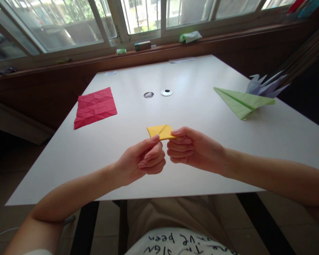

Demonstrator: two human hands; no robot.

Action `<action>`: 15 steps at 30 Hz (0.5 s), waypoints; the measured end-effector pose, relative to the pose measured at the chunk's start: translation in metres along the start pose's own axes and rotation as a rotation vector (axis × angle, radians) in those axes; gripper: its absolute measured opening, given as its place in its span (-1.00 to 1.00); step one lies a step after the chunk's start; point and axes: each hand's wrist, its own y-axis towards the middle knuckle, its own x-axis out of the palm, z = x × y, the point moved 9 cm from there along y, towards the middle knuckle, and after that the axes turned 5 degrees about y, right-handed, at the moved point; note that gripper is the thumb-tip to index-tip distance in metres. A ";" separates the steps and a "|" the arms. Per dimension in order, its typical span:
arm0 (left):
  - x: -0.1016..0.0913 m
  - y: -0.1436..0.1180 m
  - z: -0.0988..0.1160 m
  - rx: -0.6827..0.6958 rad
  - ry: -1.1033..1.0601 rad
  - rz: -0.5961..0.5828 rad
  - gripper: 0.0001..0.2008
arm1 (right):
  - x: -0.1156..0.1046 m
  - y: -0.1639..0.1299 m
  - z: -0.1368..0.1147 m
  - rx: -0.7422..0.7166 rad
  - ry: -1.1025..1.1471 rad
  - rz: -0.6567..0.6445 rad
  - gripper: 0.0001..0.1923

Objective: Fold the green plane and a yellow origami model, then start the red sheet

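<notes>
A white shirt (175, 246) with dark lettering and brown trousers (170, 216) lie nearest the camera, just short of a white table (199, 182). Above the table's near half, the left hand (146, 156) and right hand (190, 145) hold a small folded yellow paper (159, 131) between them. Both are closed into loose fists, thumbs on top: the left pinches the paper's near edge, the right its right-hand corner. The far left corner sticks out free.

The paper should be very light and, being folded, somewhat stiffer than a single sheet, yet easy to crumple or tear if pulled hard. It probably does not slip much. Edges and corners look the best places to hold, with a light thumb pinch that leaves the middle unpressed.

A creased red sheet (96, 107) lies to the left; a green paper plane (244, 102) sits to the right, beside a pale purple folded paper (266, 86).
</notes>
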 end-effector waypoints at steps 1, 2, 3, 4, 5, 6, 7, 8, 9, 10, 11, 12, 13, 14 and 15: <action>0.000 0.000 0.000 0.017 0.046 -0.008 -0.51 | 0.001 0.000 -0.002 -0.017 -0.045 -0.018 -0.60; 0.000 0.000 0.000 0.035 0.104 -0.020 -0.50 | 0.004 0.000 -0.004 -0.036 -0.104 -0.046 -0.59; 0.000 0.000 0.000 0.050 0.173 -0.030 -0.49 | 0.006 0.000 -0.008 -0.061 -0.179 -0.078 -0.58; 0.000 0.000 0.000 0.064 0.246 -0.034 -0.49 | 0.008 -0.001 -0.013 -0.092 -0.267 -0.107 -0.57; -0.001 0.001 0.000 0.070 0.319 -0.036 -0.48 | 0.010 -0.002 -0.020 -0.129 -0.367 -0.133 -0.57; -0.003 0.001 -0.001 0.076 0.384 -0.034 -0.49 | 0.011 -0.004 -0.028 -0.174 -0.478 -0.148 -0.57; -0.005 0.002 0.000 0.085 0.443 -0.029 -0.53 | 0.012 -0.006 -0.036 -0.217 -0.595 -0.157 -0.58; -0.007 0.003 0.002 0.110 0.493 -0.022 -0.58 | 0.014 -0.008 -0.043 -0.246 -0.720 -0.177 -0.60; -0.009 0.004 0.006 0.150 0.534 -0.008 -0.64 | 0.017 -0.010 -0.044 -0.230 -0.857 -0.215 -0.63; -0.011 0.004 0.011 0.197 0.574 0.011 -0.67 | 0.020 -0.013 -0.043 -0.194 -0.991 -0.276 -0.65; -0.014 0.004 0.017 0.249 0.612 0.038 -0.67 | 0.021 -0.015 -0.041 -0.156 -1.123 -0.305 -0.66; -0.016 0.003 0.022 0.303 0.650 0.068 -0.64 | 0.021 -0.017 -0.040 -0.130 -1.240 -0.326 -0.67; -0.018 0.003 0.027 0.353 0.687 0.099 -0.61 | 0.021 -0.019 -0.039 -0.114 -1.349 -0.335 -0.67; -0.020 0.002 0.030 0.399 0.719 0.128 -0.59 | 0.021 -0.021 -0.039 -0.118 -1.448 -0.329 -0.67; -0.021 0.001 0.033 0.436 0.751 0.151 -0.59 | 0.022 -0.021 -0.039 -0.139 -1.538 -0.316 -0.66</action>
